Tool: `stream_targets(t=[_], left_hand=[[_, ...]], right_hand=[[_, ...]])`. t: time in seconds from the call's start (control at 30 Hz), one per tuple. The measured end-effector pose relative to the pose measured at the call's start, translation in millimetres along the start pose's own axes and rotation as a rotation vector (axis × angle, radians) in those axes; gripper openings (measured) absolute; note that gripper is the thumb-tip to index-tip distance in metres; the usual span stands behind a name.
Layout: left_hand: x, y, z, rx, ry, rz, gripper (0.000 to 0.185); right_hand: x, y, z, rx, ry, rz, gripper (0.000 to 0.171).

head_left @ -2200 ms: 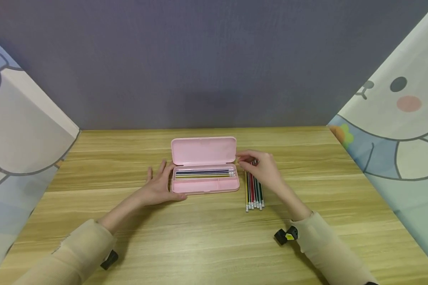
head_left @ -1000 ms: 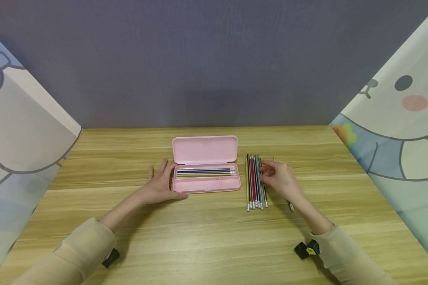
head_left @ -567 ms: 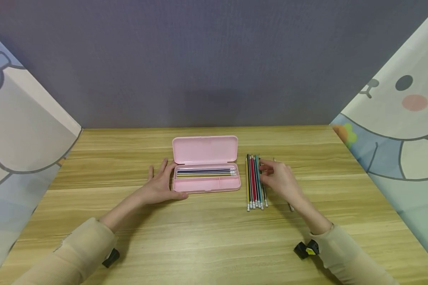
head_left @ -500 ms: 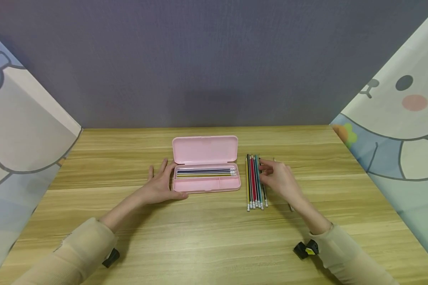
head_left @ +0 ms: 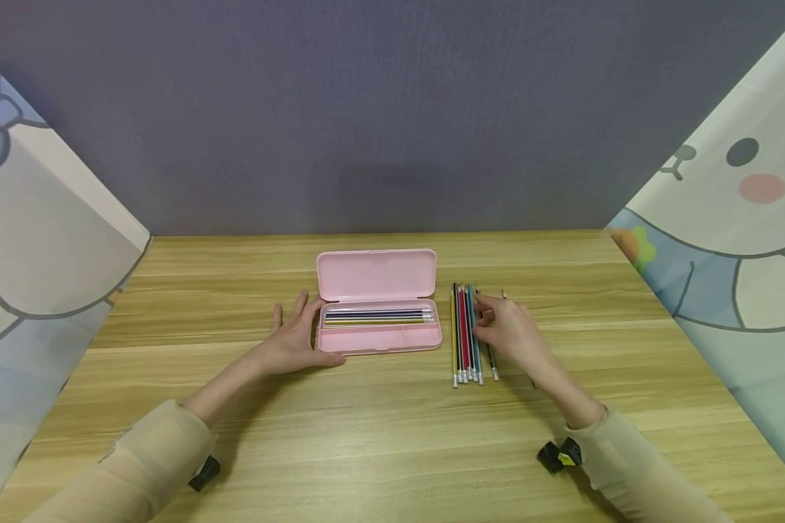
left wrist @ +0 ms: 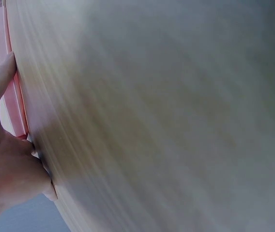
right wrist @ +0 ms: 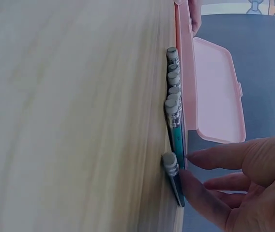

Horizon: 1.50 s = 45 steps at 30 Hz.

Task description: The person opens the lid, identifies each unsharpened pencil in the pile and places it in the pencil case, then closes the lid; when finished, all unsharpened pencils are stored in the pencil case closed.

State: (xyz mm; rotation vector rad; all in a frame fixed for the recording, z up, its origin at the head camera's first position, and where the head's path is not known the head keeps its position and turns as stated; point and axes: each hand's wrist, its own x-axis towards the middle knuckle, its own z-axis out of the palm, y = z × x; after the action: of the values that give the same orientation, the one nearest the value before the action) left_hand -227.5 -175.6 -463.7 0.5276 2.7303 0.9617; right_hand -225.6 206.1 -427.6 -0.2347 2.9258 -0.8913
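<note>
A pink pencil case (head_left: 369,339) lies on the table with its lid (head_left: 376,276) raised behind it. Several striped pencils (head_left: 376,317) fill its rear compartment. My left hand (head_left: 291,345) braces the left end, fingers spread and thumb along the front edge. To the right lies a row of pencils (head_left: 464,338), erasers toward me. My right hand (head_left: 513,330) is at the row's right side, index finger and thumb apart, their tips against a teal pencil (right wrist: 177,140). A dark pencil (right wrist: 175,181) slants partly under that hand.
Another pencil (head_left: 504,293) lies apart on the right, mostly hidden by the right hand and wrist. The wooden table (head_left: 379,443) meets a grey panel (head_left: 379,145) at the back. Printed cartoon sheets (head_left: 752,240) flank both sides.
My right hand went from the case's right end to the pencils, and one pencil now lies apart. Lately its fingertips shifted slightly left, and the dark pencil's eraser end swung right. The left hand stays put.
</note>
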Motion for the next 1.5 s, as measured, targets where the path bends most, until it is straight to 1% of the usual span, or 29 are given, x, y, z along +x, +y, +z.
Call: stream_targets(t=[0.17,0.57,0.8,1.03,1.5], left_hand=[[-0.5,0.0,-0.2,-0.01,-0.006,0.004,0.095],[-0.1,0.1,-0.4,0.0,-0.001,-0.002,0.095],[-0.5,-0.2,-0.2,0.003,0.002,-0.004,0.095],[-0.3,-2.3,0.3,-0.004,-0.004,0.011,0.096],[-0.4,-2.6,0.1,-0.01,-0.005,0.009,0.097]], right_hand=[[2.2,-0.7,-0.6,-0.055,-0.029,-0.015,0.066],[4.2,2.6,0.0,-0.06,-0.026,-0.031,0.071],[6.4,-4.0,0.4,-0.089,-0.058,0.019,0.075],[8.5,-6.4,0.5,-0.086,-0.084,0.076,0.08],[12.3,-6.7,-0.3,-0.089,-0.126,0.089,0.086]])
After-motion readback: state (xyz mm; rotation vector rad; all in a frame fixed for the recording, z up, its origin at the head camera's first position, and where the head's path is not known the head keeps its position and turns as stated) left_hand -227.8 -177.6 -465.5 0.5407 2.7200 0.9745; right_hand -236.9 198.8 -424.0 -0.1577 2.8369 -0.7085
